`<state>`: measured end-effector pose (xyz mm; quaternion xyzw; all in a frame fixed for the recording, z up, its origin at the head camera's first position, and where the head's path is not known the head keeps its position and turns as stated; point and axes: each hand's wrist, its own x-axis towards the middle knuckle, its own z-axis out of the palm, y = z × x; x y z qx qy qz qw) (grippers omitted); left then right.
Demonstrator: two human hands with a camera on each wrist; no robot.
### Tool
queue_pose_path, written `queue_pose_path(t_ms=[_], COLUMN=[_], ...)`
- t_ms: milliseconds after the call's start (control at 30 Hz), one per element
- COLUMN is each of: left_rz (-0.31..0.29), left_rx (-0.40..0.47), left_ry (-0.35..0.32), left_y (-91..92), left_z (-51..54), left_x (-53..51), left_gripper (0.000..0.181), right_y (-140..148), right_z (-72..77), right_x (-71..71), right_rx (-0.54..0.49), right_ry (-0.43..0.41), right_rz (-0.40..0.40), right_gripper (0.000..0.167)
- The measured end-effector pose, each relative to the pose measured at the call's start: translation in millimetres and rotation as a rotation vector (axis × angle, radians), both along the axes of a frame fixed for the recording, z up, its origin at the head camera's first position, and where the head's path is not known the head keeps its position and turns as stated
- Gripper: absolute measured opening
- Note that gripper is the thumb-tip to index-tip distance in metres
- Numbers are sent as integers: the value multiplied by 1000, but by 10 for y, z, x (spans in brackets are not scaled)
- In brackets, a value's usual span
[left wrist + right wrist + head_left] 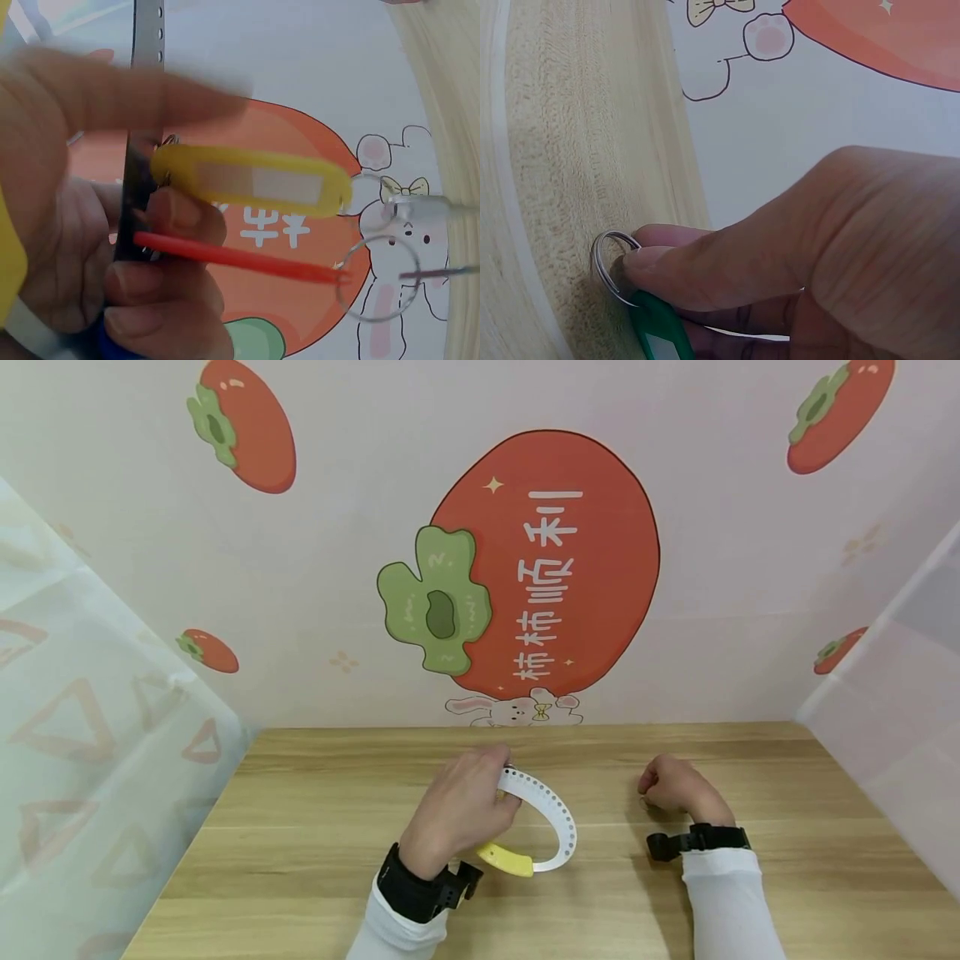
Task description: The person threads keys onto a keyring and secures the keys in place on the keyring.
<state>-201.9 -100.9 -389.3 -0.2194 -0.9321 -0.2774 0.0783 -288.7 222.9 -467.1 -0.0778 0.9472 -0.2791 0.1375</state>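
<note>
Persimmon-print backdrop (337, 568) up behind, wood-grain tabletop (300, 827) below. Left hand (465, 802) gripping curved white strip (564, 818), row of holes along it, yellow end piece (510, 862) nearest wrist. Close view: yellow tag (255, 184), slightly blurred, and red tag (240, 259) beside left fingers. Well apart, right hand (682, 789) pinching green tag (660, 330) by its metal ring (600, 262), close to tabletop.
</note>
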Motion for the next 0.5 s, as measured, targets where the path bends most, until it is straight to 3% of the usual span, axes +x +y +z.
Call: queue_pose_path(t_ms=[200,500], left_rz=[18,12], left_rx=[-3,-5], left_ry=[60,71], left_y=[7,4], left_z=[0,2], left_x=[-13,-11], left_gripper=[14,17], right_y=[-9,-6], right_z=[39,139], right_x=[11,47], right_rx=[10,31], right_ry=[-5,45], right_rz=[14,67], right_gripper=[9,17])
